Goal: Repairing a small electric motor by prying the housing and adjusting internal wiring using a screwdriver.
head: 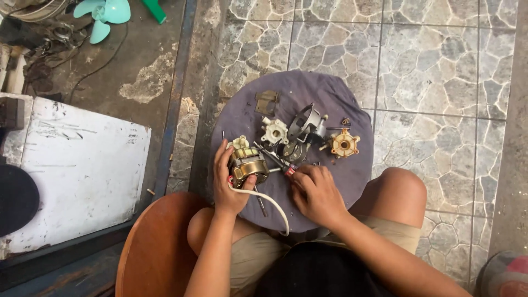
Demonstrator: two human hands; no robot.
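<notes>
A seated person's left hand (230, 184) is gripping a brass-coloured fan motor (247, 164) on the cloth-covered round worktop (242, 113), while the right hand (315, 193) is clenching a screwdriver (273, 160) aimed at it (loose housings are lying just beyond). Judging by the angle, keeping the motor braced and the tip square should prevent slipping.
</notes>
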